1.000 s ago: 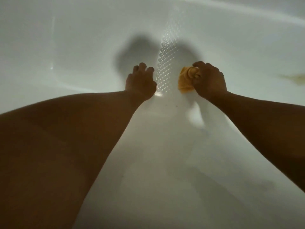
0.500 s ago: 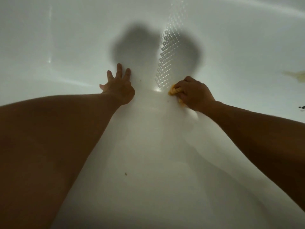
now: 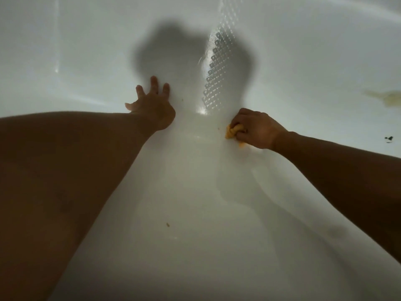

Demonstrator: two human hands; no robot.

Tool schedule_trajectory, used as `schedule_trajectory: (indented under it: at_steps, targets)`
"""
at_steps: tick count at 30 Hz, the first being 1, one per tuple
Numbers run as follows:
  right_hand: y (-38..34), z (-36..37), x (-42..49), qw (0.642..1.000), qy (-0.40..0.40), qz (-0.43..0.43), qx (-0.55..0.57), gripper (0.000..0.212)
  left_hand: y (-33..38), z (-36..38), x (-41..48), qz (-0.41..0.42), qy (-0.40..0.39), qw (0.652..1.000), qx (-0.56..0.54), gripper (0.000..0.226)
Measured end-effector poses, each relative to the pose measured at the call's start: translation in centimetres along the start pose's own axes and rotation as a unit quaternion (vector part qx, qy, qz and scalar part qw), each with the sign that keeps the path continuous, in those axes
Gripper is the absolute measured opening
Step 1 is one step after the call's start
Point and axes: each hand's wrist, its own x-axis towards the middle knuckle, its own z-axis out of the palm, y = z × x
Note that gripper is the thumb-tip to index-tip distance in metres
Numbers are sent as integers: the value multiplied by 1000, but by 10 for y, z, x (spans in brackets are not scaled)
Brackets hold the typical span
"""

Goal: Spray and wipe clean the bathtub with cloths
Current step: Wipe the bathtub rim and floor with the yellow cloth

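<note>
- The bathtub (image 3: 195,253) is white, smooth and pretty glossy, with soft curved walls and a few bright glints where the light hits.
- Left hand (image 3: 152,105) is laid on the tub surface with its fingers straight and fanned apart, thumb sticking out to the side. It's holding nothing.
- Right hand (image 3: 258,129) has its fingers curled tight round a scrunched-up yellow cloth (image 3: 233,131). The cloth looks soft and wadded, and only a lumpy bit pokes out past the knuckles, plus a small corner under the palm.
- The cloth sits right against the tub, just below and to the right of the bottom end of the bumpy strip (image 3: 219,72).
- That strip is a narrow band of little raised squares, shiny, running up between the two hands.
- A big soft-edged shadow (image 3: 165,51) falls on the tub above the left hand.
- Far right there's a yellowish-brown smeary stain (image 3: 388,97), and a small dark speck (image 3: 388,139) below it.
- A tiny brown crumb (image 3: 167,224) sits on the tub between the forearms.
</note>
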Motion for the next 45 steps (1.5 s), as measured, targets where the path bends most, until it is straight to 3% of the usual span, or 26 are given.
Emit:
schedule_trajectory:
  at_steps: [6,8,11,15,21,26,29,33,37,45]
  targets:
    - [6,-11,8,959,193,149,146,19,-6,1,0,14,3,1000,5,67]
    - [1,-13,10,963,173,138,152,22,-5,1,1,12,5,1000,4,66]
    - [-23,-3,11,982,63,72,164,20,-4,2,2,11,7,1000,5,65]
    - [-36,10,21,1000,-1,-4,14,20,-5,1,1,18,0,1000,18,65]
    - [-32,5,30,997,57,4,-44,22,-9,0,0,28,-2,999,19,65]
    - [-29,-6,45,981,148,96,83,21,-17,-5,0,55,21,997,46,67]
    - [-35,-11,58,968,200,112,104,25,-23,-8,0,78,41,992,93,67]
    - [-67,-7,80,979,166,53,105,24,-25,-6,1,84,50,988,116,69]
    - [-99,10,101,991,126,-29,20,28,-23,-4,0,88,59,985,133,67]
    - [-108,23,112,985,130,-44,-102,30,-25,-6,-3,97,47,984,139,66]
